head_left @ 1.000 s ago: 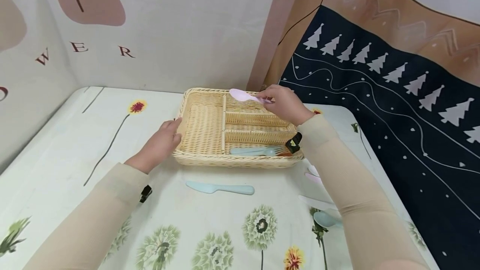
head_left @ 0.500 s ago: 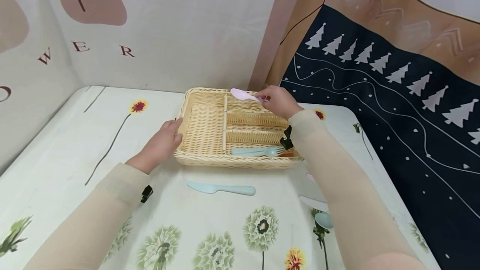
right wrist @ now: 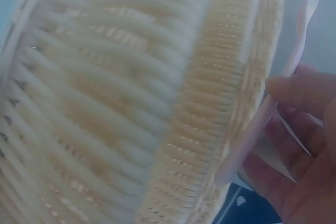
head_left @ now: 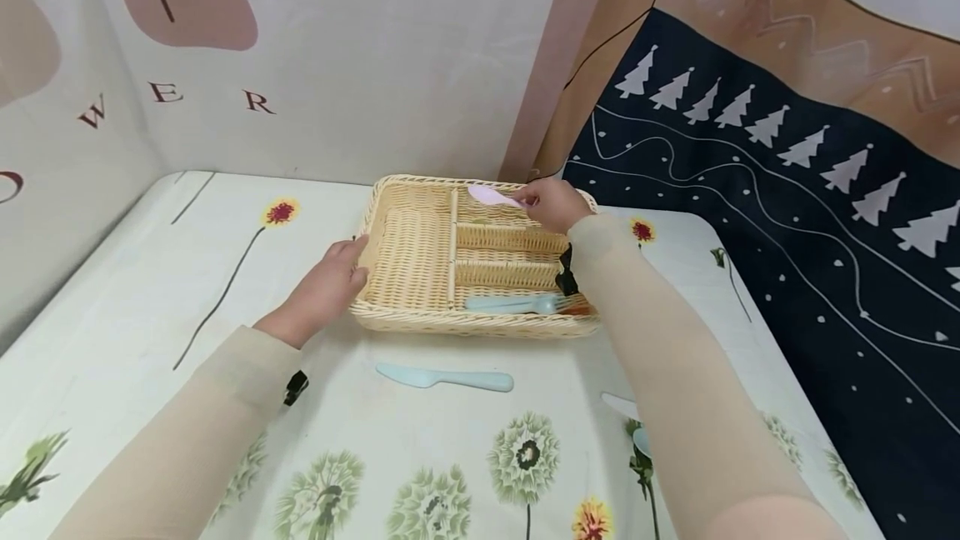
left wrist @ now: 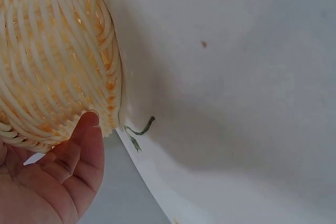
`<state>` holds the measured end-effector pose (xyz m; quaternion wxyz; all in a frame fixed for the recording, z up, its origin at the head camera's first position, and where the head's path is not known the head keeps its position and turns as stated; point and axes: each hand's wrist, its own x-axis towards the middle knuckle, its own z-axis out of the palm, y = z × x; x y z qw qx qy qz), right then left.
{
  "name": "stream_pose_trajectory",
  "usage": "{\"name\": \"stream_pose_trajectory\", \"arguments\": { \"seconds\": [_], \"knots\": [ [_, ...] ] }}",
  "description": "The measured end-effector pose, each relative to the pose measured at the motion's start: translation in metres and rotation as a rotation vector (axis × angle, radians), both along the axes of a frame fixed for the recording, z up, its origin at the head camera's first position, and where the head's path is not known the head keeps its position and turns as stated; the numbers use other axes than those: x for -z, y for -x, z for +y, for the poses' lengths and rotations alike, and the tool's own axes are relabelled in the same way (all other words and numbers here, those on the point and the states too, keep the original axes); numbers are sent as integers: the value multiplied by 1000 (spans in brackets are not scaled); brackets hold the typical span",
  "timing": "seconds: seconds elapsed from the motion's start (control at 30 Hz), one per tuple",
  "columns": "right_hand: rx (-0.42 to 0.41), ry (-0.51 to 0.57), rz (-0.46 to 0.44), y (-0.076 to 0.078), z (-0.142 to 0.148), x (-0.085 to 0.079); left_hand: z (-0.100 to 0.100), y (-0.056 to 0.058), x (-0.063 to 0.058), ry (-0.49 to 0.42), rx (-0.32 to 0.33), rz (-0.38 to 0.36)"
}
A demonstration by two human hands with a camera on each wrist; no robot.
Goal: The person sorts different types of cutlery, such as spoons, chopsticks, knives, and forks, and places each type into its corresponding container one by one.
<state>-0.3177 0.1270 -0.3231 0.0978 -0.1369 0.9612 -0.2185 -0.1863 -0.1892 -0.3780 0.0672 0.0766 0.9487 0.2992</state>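
Observation:
A pale pink spoon (head_left: 491, 196) is pinched between the thumb and fingers of my right hand (head_left: 557, 203), over the far right compartment of a divided wicker basket (head_left: 412, 257). In the right wrist view the spoon (right wrist: 255, 129) lies slantwise by the basket's rim. My left hand (head_left: 324, 286) grips the basket's left side; in the left wrist view its fingers (left wrist: 86, 153) touch the wicker edge. Light blue forks (head_left: 510, 304) lie in the near right compartment, part of them hidden by my right arm.
A light blue knife (head_left: 446, 377) lies on the flowered tablecloth in front of the basket. Right of it, a white utensil (head_left: 619, 405) and a light blue spoon (head_left: 641, 442) are partly covered by my right sleeve. A curtain wall (head_left: 360, 107) stands behind.
My right hand has come slightly lower with the pink spoon, and its forearm has swung left, covering more of the utensils at the right. My left hand keeps its place on the basket.

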Motion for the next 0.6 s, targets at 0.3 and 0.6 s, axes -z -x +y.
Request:
{"name": "stream_pose_trajectory", "arguments": {
  "seconds": [0.3,0.6],
  "knots": [
    [-13,-75,-11,7,-2,14,-1,0,1,-7,-4,0],
    [-33,-140,-22,13,-6,21,0,0,1,-11,-8,-5]
  ]
}}
